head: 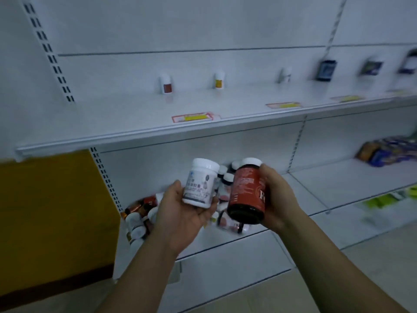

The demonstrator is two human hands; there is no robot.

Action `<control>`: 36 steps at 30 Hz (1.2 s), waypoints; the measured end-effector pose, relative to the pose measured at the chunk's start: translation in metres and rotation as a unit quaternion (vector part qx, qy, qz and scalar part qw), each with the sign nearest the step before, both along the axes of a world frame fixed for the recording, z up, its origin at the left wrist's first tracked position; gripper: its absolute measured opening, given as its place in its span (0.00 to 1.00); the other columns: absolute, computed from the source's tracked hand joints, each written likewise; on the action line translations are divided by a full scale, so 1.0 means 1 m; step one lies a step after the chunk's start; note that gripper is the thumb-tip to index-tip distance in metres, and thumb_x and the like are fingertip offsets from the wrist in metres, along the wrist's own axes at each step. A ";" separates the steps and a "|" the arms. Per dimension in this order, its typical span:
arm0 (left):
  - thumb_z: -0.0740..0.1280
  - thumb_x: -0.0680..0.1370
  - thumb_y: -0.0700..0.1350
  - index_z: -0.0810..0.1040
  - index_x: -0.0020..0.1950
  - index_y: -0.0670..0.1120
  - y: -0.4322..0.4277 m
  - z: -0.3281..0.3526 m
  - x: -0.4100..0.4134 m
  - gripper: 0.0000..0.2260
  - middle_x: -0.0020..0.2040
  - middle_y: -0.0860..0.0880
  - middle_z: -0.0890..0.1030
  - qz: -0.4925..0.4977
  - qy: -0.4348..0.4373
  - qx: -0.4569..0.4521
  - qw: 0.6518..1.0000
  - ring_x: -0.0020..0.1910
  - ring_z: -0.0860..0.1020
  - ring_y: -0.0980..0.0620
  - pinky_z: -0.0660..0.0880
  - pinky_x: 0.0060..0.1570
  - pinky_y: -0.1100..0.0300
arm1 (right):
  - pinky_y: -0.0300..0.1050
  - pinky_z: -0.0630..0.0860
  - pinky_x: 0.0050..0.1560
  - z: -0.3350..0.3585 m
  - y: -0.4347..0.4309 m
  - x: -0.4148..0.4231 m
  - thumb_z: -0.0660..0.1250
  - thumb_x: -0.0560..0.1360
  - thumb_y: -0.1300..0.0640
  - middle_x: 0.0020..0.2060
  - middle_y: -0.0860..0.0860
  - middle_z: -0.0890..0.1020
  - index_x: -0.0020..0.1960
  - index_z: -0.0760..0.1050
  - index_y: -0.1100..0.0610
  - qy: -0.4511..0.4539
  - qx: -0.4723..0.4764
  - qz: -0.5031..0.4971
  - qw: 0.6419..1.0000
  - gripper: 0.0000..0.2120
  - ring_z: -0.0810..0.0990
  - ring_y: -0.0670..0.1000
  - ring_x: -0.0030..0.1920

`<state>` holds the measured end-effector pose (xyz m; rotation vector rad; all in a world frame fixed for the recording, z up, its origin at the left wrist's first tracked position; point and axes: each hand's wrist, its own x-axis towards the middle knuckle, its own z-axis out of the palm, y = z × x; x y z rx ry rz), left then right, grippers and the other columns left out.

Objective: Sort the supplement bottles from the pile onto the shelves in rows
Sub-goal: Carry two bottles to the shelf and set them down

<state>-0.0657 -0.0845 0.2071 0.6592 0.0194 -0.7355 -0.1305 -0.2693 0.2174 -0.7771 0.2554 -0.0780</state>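
White supplement bottle (200, 184) cradled in left hand (180, 213), fingers curled under its base; red-labelled dark bottle (248, 193) clasped in right hand (274, 197), fingers wrapped around its side. Both held above the pile (142, 215) at the lower shelf's (316, 181) left end. Best carried upright to the upper shelf (135, 118), each set near the back edge beside a matching white bottle (166, 83), labels forward, released only once standing steady.

Three bottles (218, 80) stood spaced along the back of the upper shelf (135, 114), tags at its front edge. Below, the pile (144, 218) lay on the lower shelf (316, 190), left end.
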 end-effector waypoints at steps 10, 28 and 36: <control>0.57 0.79 0.45 0.71 0.66 0.39 -0.234 0.040 -0.098 0.18 0.53 0.36 0.78 -0.153 -0.170 0.061 0.972 0.48 0.76 0.40 0.77 0.39 0.54 | 0.53 0.80 0.41 0.058 -0.204 -0.164 0.74 0.66 0.51 0.56 0.55 0.78 0.69 0.65 0.44 -0.003 -0.313 -0.292 0.904 0.34 0.83 0.56 0.48; 0.57 0.76 0.30 0.68 0.68 0.56 -0.658 0.059 -0.218 0.27 0.56 0.40 0.79 -0.277 -0.301 0.019 0.913 0.45 0.79 0.42 0.77 0.44 0.48 | 0.52 0.81 0.44 0.071 -0.570 -0.319 0.78 0.61 0.55 0.54 0.57 0.80 0.63 0.70 0.48 0.016 -0.302 -0.380 0.874 0.33 0.83 0.57 0.49; 0.56 0.76 0.31 0.67 0.69 0.60 -0.848 0.071 -0.168 0.29 0.58 0.40 0.78 -0.283 -0.331 -0.023 0.900 0.44 0.80 0.43 0.78 0.35 0.54 | 0.54 0.80 0.38 0.078 -0.747 -0.268 0.65 0.63 0.59 0.48 0.58 0.82 0.60 0.72 0.51 -0.053 -0.249 -0.400 0.880 0.25 0.81 0.61 0.47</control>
